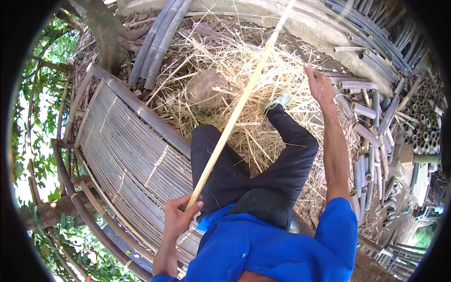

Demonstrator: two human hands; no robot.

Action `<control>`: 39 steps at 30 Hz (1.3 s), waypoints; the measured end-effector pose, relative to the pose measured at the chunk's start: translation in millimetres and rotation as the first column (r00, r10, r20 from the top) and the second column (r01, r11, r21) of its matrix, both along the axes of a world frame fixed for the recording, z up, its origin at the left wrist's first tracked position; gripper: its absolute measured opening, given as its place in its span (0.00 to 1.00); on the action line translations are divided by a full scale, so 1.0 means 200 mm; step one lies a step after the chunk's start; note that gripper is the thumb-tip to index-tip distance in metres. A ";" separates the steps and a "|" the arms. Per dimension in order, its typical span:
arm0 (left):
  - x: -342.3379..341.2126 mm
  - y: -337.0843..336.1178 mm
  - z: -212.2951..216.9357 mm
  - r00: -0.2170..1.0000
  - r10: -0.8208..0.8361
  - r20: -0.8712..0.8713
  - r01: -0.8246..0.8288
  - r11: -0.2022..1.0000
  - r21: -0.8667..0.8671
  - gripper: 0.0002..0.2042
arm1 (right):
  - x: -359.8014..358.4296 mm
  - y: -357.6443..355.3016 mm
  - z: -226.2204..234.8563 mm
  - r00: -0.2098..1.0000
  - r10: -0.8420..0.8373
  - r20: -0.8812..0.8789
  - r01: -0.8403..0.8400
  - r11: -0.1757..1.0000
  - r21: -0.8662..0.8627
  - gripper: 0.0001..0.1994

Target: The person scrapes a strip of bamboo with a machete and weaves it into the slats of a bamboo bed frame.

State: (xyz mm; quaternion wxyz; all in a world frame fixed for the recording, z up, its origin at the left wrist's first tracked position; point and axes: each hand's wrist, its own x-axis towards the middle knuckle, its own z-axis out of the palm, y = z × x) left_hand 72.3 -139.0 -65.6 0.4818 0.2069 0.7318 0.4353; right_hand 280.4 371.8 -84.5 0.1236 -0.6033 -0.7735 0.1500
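A long, pale split-bamboo strip point(241, 104) slants across the view, from beside my left hip up past the top edge. My left hand point(180, 212) is closed around its lower end, thumb on top. Out ahead on the right, my right hand point(321, 88) is closed, its arm stretched forward. From it a thin, dark knife blade point(295, 43) reaches up and left toward the strip's far part; the handle is hidden in the fingers. I cannot tell whether the blade touches the strip.
I sit on a slatted bamboo bench point(136, 141) that extends to the left. Loose shavings point(253, 136) cover the ground around my feet, near a rounded brown lump point(206, 89). Cut bamboo poles point(366, 94) are piled at the right; a tree trunk point(105, 37) stands far left.
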 end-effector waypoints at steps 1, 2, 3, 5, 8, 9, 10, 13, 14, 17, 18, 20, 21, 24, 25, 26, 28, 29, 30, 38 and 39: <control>0.00 0.01 0.01 1.000 0.017 0.007 -0.017 1.000 -0.016 0.15 | 0.00 -0.05 -0.01 0.995 0.009 -0.098 -0.007 1.000 0.022 0.42; -0.01 0.07 0.02 0.995 0.018 0.094 -0.015 1.000 -0.027 0.14 | 0.00 -0.11 -0.01 0.981 0.019 -0.195 -0.011 0.999 0.043 0.42; -0.04 0.13 0.02 0.985 0.019 0.173 -0.012 0.999 -0.040 0.14 | -0.04 -0.21 -0.04 0.979 0.057 -0.197 -0.055 0.998 0.020 0.41; -0.07 0.28 -0.06 0.989 -0.047 0.139 0.043 0.998 0.037 0.17 | -0.13 -0.45 -0.06 0.983 0.129 -0.133 -0.137 0.989 -0.052 0.37; -0.04 0.46 -0.14 0.991 -0.062 0.123 0.042 0.987 0.155 0.20 | -0.24 -0.81 -0.12 0.909 0.379 -0.173 -0.395 0.916 -0.070 0.32; -0.03 0.50 -0.16 0.992 -0.074 0.107 0.046 0.969 0.244 0.23 | -0.26 -0.91 -0.15 0.869 0.460 -0.180 -0.472 0.881 -0.030 0.32; -0.04 0.53 -0.16 0.991 -0.074 0.110 0.045 0.969 0.242 0.23 | -0.26 -1.00 -0.21 0.818 0.533 -0.216 -0.538 0.842 0.042 0.31; -0.05 0.54 -0.18 0.992 -0.077 0.104 0.056 0.981 0.188 0.24 | -0.28 -1.20 -0.23 0.703 0.681 -0.205 -0.680 0.728 0.086 0.30; -0.06 0.53 -0.20 0.993 -0.074 0.092 0.055 0.981 0.188 0.23 | -0.29 -1.23 -0.20 0.644 0.747 -0.162 -0.750 0.659 0.056 0.30; -0.06 0.52 -0.15 0.992 -0.078 0.096 0.058 0.978 0.202 0.22 | -0.30 -1.10 -0.19 0.737 0.634 -0.232 -0.630 0.770 0.101 0.31; -0.06 0.53 -0.12 0.990 -0.089 0.105 0.064 0.973 0.223 0.21 | -0.30 -1.04 -0.17 0.837 0.515 -0.185 -0.528 0.849 -0.028 0.27; -0.06 0.51 -0.12 0.989 -0.092 0.117 0.066 0.976 0.208 0.20 | -0.27 -1.07 -0.18 0.801 0.572 -0.175 -0.580 0.815 0.008 0.27; -0.06 0.50 -0.12 0.985 -0.104 0.134 0.077 0.978 0.191 0.19 | -0.25 -1.09 -0.17 0.769 0.619 -0.161 -0.622 0.782 0.039 0.27; -0.05 0.41 -0.13 0.987 -0.108 0.119 0.085 0.980 0.182 0.19 | -0.25 -1.04 -0.16 0.731 0.672 -0.114 -0.676 0.737 0.007 0.27; -0.05 0.38 -0.13 0.986 -0.114 0.121 0.090 0.979 0.184 0.19 | -0.26 -0.99 -0.17 0.739 0.661 -0.132 -0.663 0.748 0.033 0.27; -0.05 0.34 -0.13 0.988 -0.117 0.101 0.100 0.982 0.160 0.19 | -0.26 -0.90 -0.14 0.809 0.576 -0.120 -0.584 0.811 -0.042 0.27; -0.04 0.29 -0.10 0.988 -0.118 0.100 0.108 0.989 0.101 0.19 | -0.25 -0.68 -0.11 0.905 0.400 -0.147 -0.423 0.883 -0.202 0.38; -0.03 0.26 -0.08 0.987 -0.130 0.093 0.119 0.987 0.110 0.19 | -0.23 -0.54 -0.11 0.937 0.338 -0.092 -0.350 0.903 -0.248 0.43; -0.02 0.20 -0.07 0.990 -0.107 0.087 0.099 0.991 0.092 0.18 | -0.22 -0.41 -0.12 0.957 0.286 -0.054 -0.291 0.931 -0.219 0.45; -0.04 -0.22 0.01 0.936 -0.149 0.318 0.170 0.985 -0.039 0.19 | -0.18 -0.14 -0.24 0.596 -0.344 -0.726 -0.153 0.839 -0.522 0.34; -0.10 -0.22 0.01 0.935 -0.152 0.320 0.173 0.984 -0.039 0.19 | -0.22 -0.19 -0.24 0.424 -0.412 -0.806 -0.252 0.802 -0.542 0.29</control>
